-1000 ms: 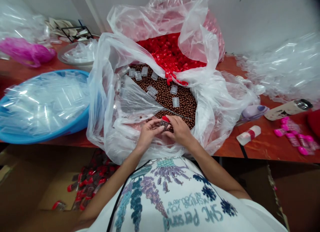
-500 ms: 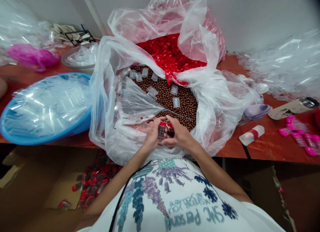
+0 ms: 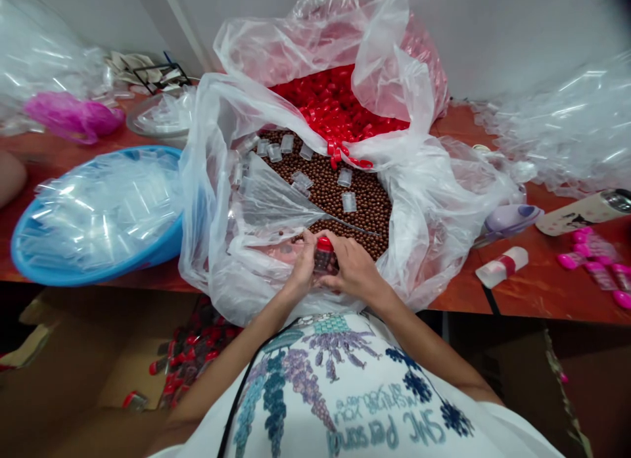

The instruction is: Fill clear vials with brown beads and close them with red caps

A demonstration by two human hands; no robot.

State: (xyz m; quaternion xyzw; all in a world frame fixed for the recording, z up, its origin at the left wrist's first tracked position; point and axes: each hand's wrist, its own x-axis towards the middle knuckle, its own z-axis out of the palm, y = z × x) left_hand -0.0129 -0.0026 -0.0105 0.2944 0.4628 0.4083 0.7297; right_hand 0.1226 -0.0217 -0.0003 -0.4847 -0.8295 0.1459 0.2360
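Note:
Close to my body, both hands meet over the near edge of a white plastic bag. My left hand closes round the left side of a small clear jar that has a red cap and dark contents. My right hand grips it from the right, fingers curled over near the cap. Whether a second jar is between the palms I cannot tell. Beyond the hands, brown balls fill the bag, with several clear capless jars lying on them. A clear plastic sheet covers part of the balls.
Behind stands a bag of red caps. A blue basin with clear plastic pieces is at left. To the right lie a white-and-red roll, a bottle and pink-capped jars. Below left, a cardboard box holds red-capped jars.
The red-capped jar now stands more upright between my hands, its cap facing up. My right fingers have shifted over it. The view has moved slightly left.

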